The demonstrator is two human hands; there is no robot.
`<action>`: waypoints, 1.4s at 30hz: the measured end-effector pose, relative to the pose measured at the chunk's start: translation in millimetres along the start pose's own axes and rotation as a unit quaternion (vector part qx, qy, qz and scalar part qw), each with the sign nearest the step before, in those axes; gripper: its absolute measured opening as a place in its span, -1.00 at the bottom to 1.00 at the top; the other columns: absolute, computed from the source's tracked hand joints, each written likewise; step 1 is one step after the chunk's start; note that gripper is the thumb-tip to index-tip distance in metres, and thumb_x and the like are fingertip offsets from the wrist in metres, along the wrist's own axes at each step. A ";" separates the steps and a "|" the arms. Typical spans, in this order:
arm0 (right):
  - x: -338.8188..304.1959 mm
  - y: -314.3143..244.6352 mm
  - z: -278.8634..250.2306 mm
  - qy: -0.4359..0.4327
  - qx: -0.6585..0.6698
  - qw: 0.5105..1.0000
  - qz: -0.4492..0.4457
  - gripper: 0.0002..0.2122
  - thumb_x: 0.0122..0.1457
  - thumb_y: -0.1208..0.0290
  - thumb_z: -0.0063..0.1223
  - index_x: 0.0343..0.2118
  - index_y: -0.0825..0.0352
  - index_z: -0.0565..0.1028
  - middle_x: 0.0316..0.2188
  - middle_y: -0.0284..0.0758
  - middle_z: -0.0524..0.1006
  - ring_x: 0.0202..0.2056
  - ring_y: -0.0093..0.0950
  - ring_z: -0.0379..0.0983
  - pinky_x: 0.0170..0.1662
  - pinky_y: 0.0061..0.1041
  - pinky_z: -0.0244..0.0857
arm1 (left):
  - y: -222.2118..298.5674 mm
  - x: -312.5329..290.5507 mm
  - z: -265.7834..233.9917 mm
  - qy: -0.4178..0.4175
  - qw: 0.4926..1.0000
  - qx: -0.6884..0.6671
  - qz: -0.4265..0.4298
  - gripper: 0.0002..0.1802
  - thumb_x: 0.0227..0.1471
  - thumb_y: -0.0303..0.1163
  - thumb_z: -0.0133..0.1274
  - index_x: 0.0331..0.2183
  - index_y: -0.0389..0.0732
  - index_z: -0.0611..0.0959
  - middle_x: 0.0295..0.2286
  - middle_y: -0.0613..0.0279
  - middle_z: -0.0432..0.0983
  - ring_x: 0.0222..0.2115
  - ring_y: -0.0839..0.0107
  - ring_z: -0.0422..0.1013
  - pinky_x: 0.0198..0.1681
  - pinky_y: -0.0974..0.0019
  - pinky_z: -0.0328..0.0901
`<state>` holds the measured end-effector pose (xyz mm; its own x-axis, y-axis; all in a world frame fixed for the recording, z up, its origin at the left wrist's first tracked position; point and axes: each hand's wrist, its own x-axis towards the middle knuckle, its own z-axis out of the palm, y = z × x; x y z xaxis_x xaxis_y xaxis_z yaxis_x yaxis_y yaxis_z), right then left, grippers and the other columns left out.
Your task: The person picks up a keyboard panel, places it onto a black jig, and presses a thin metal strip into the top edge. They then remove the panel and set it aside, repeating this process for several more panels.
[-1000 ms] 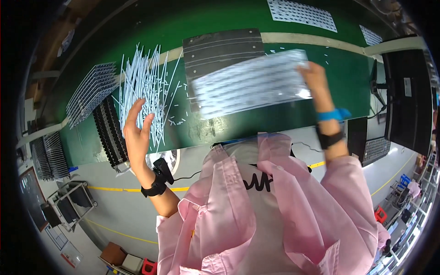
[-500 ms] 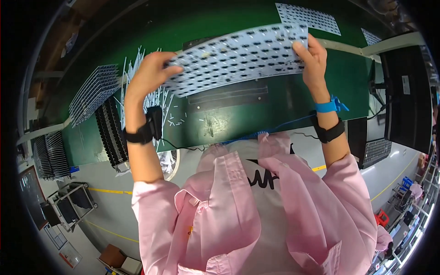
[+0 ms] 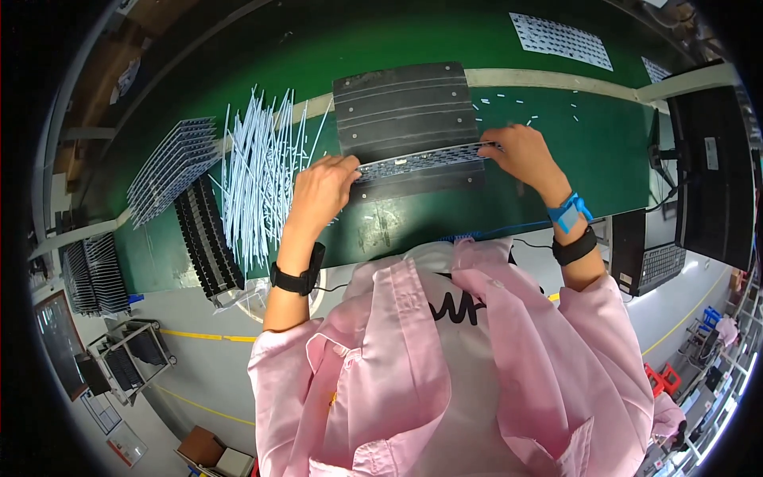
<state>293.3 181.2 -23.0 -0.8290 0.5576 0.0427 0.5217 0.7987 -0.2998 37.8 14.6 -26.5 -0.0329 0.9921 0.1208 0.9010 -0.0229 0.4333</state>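
A thin white circuit board panel (image 3: 421, 161) with rows of black parts is held between my two hands, turned so that it shows almost edge-on. The fingers of my left hand (image 3: 322, 189) pinch its left end. At the opposite end, my right hand (image 3: 524, 159) grips it with thumb and fingers. Beneath and behind the panel lies a black grooved plate (image 3: 401, 103) with small screws along its sides. Whether the panel's lower edge touches that plate, I cannot tell.
Left of the plate lies a heap of thin white strips (image 3: 258, 175). Several panels (image 3: 171, 171) stand in a black slotted rack (image 3: 205, 238). Another panel (image 3: 561, 40) lies at the far right, and small white bits (image 3: 498, 96) are scattered nearer. A monitor (image 3: 711, 159) stands rightmost.
The panel came down toward me from a raised, face-visible pose to a nearly edge-on one, uncovering the black plate. My left hand moved right and nearer; my right hand came lower.
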 end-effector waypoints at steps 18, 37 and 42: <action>-20.5 -24.8 16.6 -0.009 -0.036 0.999 0.009 -0.93 -0.11 0.44 0.01 -0.56 0.28 0.37 -0.63 -0.32 0.41 -0.54 -0.31 0.37 -0.42 -0.40 0.20 | 0.9 -13.1 -0.7 -0.032 0.999 0.037 -0.014 -0.90 -0.23 -0.51 0.00 -0.50 -0.21 0.48 -0.59 0.19 0.37 -0.51 0.23 0.31 -0.54 0.27 0.21; 41.1 24.4 10.1 -0.054 0.045 0.996 0.054 -0.70 -0.22 0.26 0.17 -0.45 0.36 0.47 -0.49 -0.19 0.46 -0.39 -0.24 0.36 -0.26 -0.40 0.18 | -74.2 9.5 10.2 0.167 0.974 -0.095 -0.122 -0.45 -0.29 -0.25 0.15 -0.19 -0.22 0.40 -0.16 0.06 0.28 -0.22 0.11 0.28 -0.20 0.23 0.18; -4.0 -5.1 11.8 0.068 -0.011 0.997 0.023 -0.78 -0.21 0.34 0.16 -0.53 0.35 0.43 -0.53 -0.28 0.46 -0.45 -0.31 0.34 -0.31 -0.43 0.12 | -23.5 -9.4 -8.8 0.107 0.993 -0.025 -0.034 -0.62 -0.24 -0.33 0.11 -0.29 -0.22 0.45 -0.30 0.04 0.38 -0.29 0.10 0.31 -0.25 0.22 0.19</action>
<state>291.5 172.2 -33.0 -0.7695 0.6188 0.1580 0.5650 0.7750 -0.2831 13.1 4.8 -29.9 -0.1889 0.9431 0.2738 0.8712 0.0323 0.4899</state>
